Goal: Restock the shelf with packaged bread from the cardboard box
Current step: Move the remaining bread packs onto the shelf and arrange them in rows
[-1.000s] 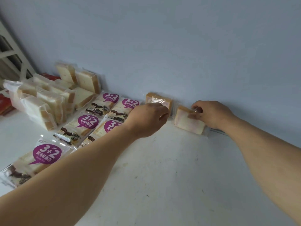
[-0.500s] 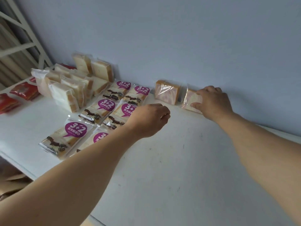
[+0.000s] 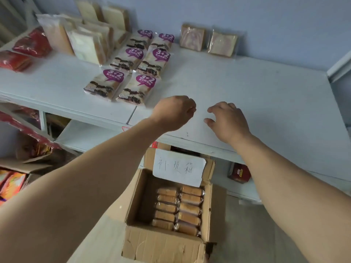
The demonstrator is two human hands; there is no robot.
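A plain pale blue wall [image 3: 266, 18] is seen behind the white shelving. A grey floor [image 3: 256, 234] is seen below. Soft, even light is cast throughout, with white frame bars [image 3: 338, 67] at the right edge.

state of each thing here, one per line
box: open, flaps up, partly full of bread
left hand: fist closed, empty
right hand: open, empty
two swirl breads: leaning on wall, sealed
3+2 packs: flat, two columns
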